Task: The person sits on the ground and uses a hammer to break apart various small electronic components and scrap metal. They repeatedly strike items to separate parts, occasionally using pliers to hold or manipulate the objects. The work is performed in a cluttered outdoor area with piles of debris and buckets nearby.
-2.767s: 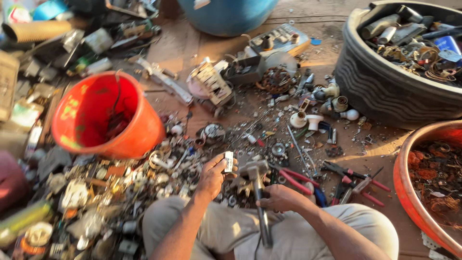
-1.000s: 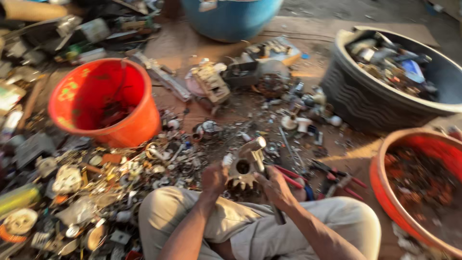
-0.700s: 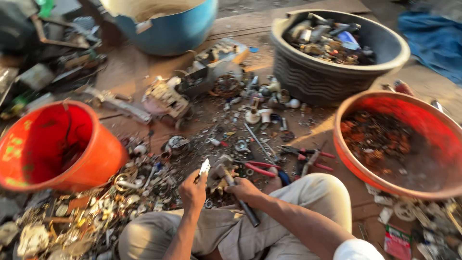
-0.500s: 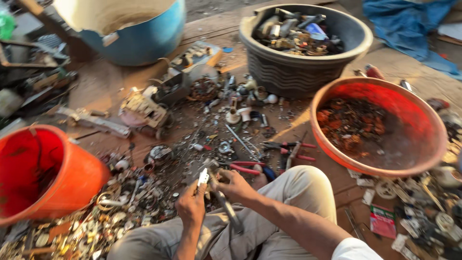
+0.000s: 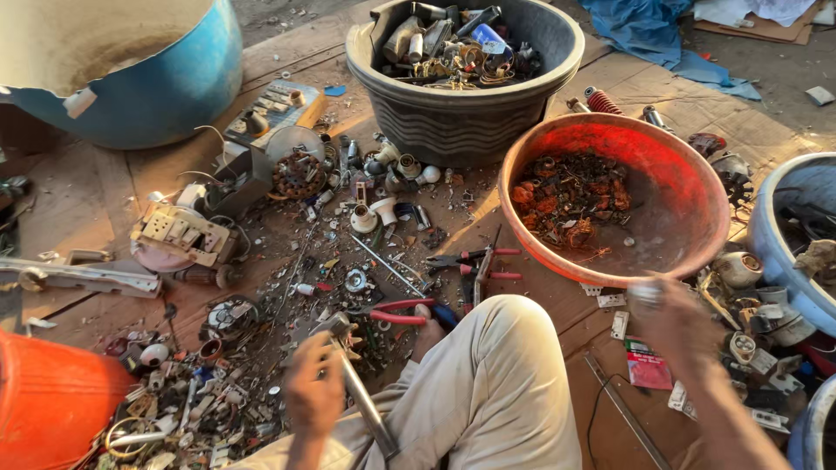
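My left hand [image 5: 313,393] is closed around the handle of a metal hammer [image 5: 353,392], whose head points up over the scrap pile by my left knee. My right hand [image 5: 675,326] is stretched out to the right, blurred, at the near rim of the orange-red basin [image 5: 697,187]. Its fingers pinch a small pale piece [image 5: 645,293]. The basin holds rusty brown scrap bits [image 5: 570,196] on its left side.
A grey tub [image 5: 461,122] of metal parts stands at the back, with a blue tub [image 5: 148,96] at far left. An orange bucket [image 5: 52,409] sits at lower left and a blue basin [image 5: 784,252] at right. Red-handled pliers [image 5: 396,312] and small scrap litter the wooden floor.
The view has swung right. My right hand left the hammer and reached over to the orange-red basin with a small piece; my left hand now holds the hammer.
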